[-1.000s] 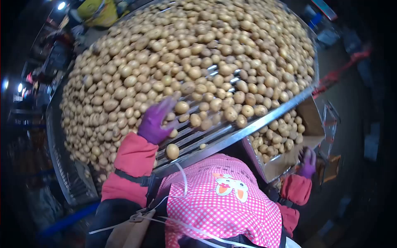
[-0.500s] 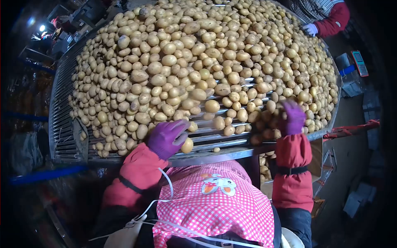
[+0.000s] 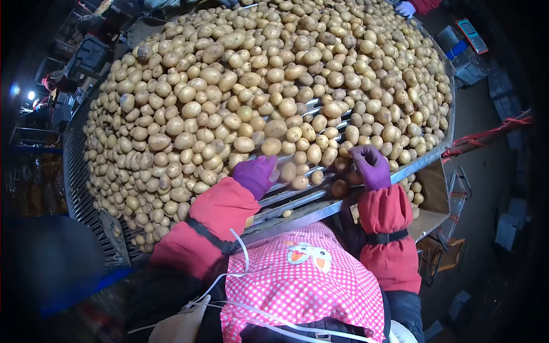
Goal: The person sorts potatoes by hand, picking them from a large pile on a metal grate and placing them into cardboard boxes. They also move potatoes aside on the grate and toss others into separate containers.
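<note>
A large heap of potatoes covers a slatted metal sorting table. My left hand, in a purple glove, rests low over the slats against the near edge of the heap, its fingers loosely spread beside several potatoes. To the right, my right hand, also gloved in purple, bends its fingers over shaded potatoes near the table's front rim. I see no potato lifted in either hand. A small potato lies alone by the front rim.
A cardboard box with potatoes in it stands below the rim at right. Red strapping stretches out from the table's right corner. Another person's gloved hand is at the far right edge. A handheld device sits beyond the table.
The view has turned and shifted. My left hand has moved right, inward along the slats, closer to my right hand. My right hand's fingers have curled over the potatoes, nearer the front rim.
</note>
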Available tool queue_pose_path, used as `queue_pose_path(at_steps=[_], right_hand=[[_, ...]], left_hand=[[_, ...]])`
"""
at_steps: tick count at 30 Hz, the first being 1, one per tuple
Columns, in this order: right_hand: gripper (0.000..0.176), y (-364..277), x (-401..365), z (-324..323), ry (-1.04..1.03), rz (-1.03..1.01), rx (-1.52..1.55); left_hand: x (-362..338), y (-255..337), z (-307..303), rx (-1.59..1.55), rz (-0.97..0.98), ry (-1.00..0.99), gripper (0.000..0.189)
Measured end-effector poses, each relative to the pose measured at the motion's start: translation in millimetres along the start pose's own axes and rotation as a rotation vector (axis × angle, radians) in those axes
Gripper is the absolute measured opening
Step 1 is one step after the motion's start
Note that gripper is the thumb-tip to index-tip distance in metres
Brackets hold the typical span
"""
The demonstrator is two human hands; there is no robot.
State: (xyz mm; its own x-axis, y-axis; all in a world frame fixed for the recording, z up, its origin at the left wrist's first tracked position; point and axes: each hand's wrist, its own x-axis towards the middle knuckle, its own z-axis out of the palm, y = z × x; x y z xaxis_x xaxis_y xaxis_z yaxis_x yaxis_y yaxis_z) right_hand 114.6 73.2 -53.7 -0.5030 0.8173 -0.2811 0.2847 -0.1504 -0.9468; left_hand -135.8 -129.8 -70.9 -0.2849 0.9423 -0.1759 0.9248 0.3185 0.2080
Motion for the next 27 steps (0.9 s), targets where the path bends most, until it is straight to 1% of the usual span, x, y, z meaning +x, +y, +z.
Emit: queue_pose_path(at_steps=[3,4,6,9,10,13,14,17,18,19,21,23,24,25,26,27], right_hand=[[0.02,-23.6,25.9,23.5,0.038,-0.346,-0.854],[0.022,-44.7,42.6,35.2,-0.118,-0.005,-1.044],[0.021,-60.1,20.8,40.0,-0.114,0.0,-1.1],[0.021,-95.8,-5.6,40.8,-0.161,-0.114,-1.047],[0.021,-97.9,-3.2,41.6,-0.184,-0.103,-1.047],[0.019,-99.2,8.7,45.5,-0.253,-0.082,-1.04],[0.019,-96.5,10.6,46.5,-0.278,-0.069,-1.033],[0.019,-91.1,14.3,47.7,-0.305,-0.067,-1.037],[0.02,-88.1,15.0,48.1,-0.312,-0.068,-1.047],[0.021,-84.1,16.1,48.8,-0.317,-0.072,-1.059],[0.025,-70.2,18.9,53.0,-0.324,-0.063,-1.098],[0.03,-57.1,24.6,56.8,-0.316,-0.03,-1.111],[0.033,-53.2,29.6,53.8,-0.301,0.007,-1.064],[0.036,-51.5,32.1,47.5,-0.271,0.057,-0.953],[0.039,-49.1,36.9,35.3,-0.225,0.117,-0.771],[0.042,-44.7,36.7,21.6,-0.165,0.142,-0.511]], left_hand=[[0.9,8.2,-22.4,-0.228,-0.003,0.066,0.032],[-0.1,12.0,-32.7,-0.276,-0.033,0.073,0.032],[0.4,15.6,-51.3,-0.372,-0.097,0.094,0.031],[-2.1,3.4,-58.8,-0.498,-0.067,0.307,0.031],[-0.9,0.8,-64.9,-0.536,-0.086,0.345,0.028],[18.5,-4.1,-74.8,-0.522,-0.072,0.393,0.023],[26.7,-2.2,-78.4,-0.47,-0.09,0.355,0.018],[67.4,6.3,-74.7,-0.399,0.1,0.328,0.017],[83.5,15.0,-76.8,-0.27,0.131,0.278,0.018],[104.5,15.3,-67.9,-0.146,0.233,0.238,0.021],[137.6,24.6,-51.4,0.044,0.353,0.213,0.025],[160.7,47.9,-71.1,0.225,0.245,-0.188,0.032],[177.2,58.1,-71.2,0.253,0.164,-0.349,0.034],[184.7,61.7,-69.9,0.298,0.183,-0.397,0.034],[187.3,63.5,-68.8,0.345,0.204,-0.438,0.033],[190.2,64.4,-68.5,0.386,0.228,-0.468,0.033]])
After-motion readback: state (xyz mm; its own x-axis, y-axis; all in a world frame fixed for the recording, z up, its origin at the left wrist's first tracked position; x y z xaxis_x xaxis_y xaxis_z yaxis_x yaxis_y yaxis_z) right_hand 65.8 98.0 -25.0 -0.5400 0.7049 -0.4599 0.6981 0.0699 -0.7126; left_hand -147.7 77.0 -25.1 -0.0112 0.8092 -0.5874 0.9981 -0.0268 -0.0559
